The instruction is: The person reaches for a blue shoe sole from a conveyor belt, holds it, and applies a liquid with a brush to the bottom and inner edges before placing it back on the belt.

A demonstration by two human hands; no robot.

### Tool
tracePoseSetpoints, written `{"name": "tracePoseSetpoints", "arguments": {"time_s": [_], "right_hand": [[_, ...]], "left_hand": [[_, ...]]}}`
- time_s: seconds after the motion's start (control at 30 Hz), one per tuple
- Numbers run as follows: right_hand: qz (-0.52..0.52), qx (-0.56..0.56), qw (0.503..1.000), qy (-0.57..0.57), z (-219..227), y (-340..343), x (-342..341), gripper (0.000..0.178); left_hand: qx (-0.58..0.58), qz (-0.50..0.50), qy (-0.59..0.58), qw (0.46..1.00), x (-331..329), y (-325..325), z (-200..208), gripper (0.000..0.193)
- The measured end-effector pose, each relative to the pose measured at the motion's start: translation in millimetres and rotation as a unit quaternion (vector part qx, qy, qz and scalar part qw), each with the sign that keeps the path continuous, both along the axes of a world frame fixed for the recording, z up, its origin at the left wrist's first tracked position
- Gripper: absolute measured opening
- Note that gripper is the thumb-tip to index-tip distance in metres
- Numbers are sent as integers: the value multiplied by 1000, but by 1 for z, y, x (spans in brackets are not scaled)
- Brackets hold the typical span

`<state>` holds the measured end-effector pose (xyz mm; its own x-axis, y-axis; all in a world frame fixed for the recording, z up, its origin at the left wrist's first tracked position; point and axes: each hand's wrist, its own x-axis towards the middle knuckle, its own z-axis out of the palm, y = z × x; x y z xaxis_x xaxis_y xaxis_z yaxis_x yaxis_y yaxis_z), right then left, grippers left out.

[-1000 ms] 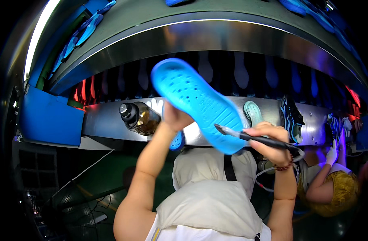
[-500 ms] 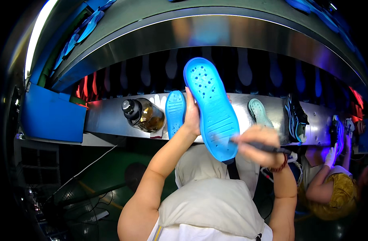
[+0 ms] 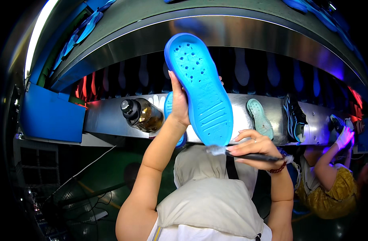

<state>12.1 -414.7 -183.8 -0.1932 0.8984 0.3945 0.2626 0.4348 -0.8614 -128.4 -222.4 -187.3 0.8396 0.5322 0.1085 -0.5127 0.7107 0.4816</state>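
A bright blue shoe sole (image 3: 208,94), with small holes at its far end and ridges nearer me, is held up over the metal ledge. My left hand (image 3: 180,102) grips it by its left edge; some fingertips show at the right edge. In my right hand (image 3: 258,149) is a brush with a dark handle, its pale bristles (image 3: 217,150) at the sole's near end. Blur hides whether the bristles touch it. Behind my left hand, a second blue sole (image 3: 182,140) lies on the ledge, mostly covered.
On the metal ledge (image 3: 105,116) stand a dark-capped bottle (image 3: 147,116), a pale green sole (image 3: 261,119) and a black sneaker (image 3: 294,118). Behind it is a dark opening with sole-like shapes. Blue soles (image 3: 90,27) lie on the green belt above. A co-worker's gloved hand (image 3: 344,137) is at right.
The held sole and my left hand have moved up and left, covering more of the second sole. The brush has moved down and left to the sole's near end.
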Motion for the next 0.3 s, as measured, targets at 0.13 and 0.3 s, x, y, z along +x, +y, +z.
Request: {"name": "tracePoseSetpoints", "arguments": {"time_s": [0.13, 0.3], "right_hand": [[-47, -55, 963, 261, -15, 7, 14, 21], [-78, -44, 893, 441, -16, 8, -14, 22]], "left_hand": [[-12, 12, 28, 999, 4, 0, 21, 86], [56, 157, 36, 985, 1, -37, 26, 86]]}}
